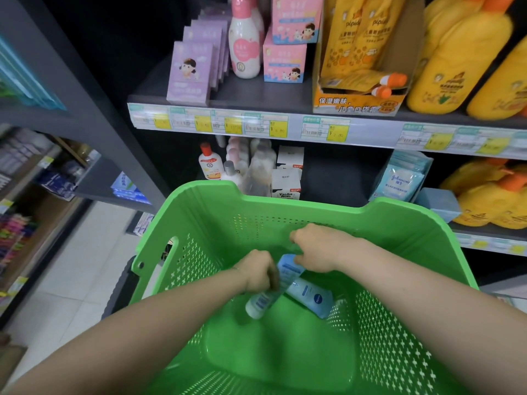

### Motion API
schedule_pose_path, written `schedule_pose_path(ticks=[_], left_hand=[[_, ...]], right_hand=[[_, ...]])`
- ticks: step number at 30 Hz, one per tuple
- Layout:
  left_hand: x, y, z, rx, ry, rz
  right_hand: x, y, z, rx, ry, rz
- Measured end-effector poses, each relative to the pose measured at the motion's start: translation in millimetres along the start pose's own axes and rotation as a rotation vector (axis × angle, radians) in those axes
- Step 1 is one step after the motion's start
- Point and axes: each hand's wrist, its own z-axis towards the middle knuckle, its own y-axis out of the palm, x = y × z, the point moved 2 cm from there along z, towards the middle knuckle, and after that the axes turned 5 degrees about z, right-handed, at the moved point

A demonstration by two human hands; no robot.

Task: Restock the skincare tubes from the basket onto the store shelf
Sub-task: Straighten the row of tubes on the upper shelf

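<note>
Reaching down with both bare forearms into a green perforated plastic basket (399, 337), close below the camera. Gripping a pale translucent plastic tube with a whitish cap end (261, 302) in the left hand (258, 270), fingers curled round its middle, cap end tilted down toward the basket floor. Pinching a light-blue flat tube end (289, 266) with the thumb and curled fingers of the right hand (322, 248), just beside the left hand; cannot tell whether part of the pale tube or of a separate one. Under both, lying on the basket floor: a blue plastic tube with a dark round logo (312, 297), touching the pale tube. Beyond the basket's far rim, on the lower level of a dark grey store shelf (256, 91): a white bottle with a red cap (209, 163), small white cartons (286, 181), light-blue sachets (399, 181) further right, yellow bottles with orange caps (484, 201) at the far right. Higher and farther, above a strip of yellow-and-white price labels (256, 124): lilac cartons with a cartoon child (189, 72), a white bottle with a pink cap (243, 44), pink cartons (285, 61), an orange display box of yellow pouches (359, 101). Off to the left, past pale floor tiles (79, 266), another shelving unit (42, 172), blurred
</note>
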Motion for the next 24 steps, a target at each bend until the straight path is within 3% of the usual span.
schedule_pose_path(ticks=[6, 10, 19, 24], left_hand=[[11, -31, -10, -0.011, 0.042, -0.127], [15, -45, -25, 0.016, 0.051, -0.14], [15, -62, -54, 0.286, 0.13, -0.196], [29, -67, -73, 0.371, 0.17, -0.222]], right_hand=[[2, -1, -4, -0.032, 0.014, -0.029], [1, -10, -5, -0.05, -0.005, 0.127], [-14, -34, -16, 0.077, -0.015, 0.512], [-18, -52, -29, 0.125, 0.054, 0.608]])
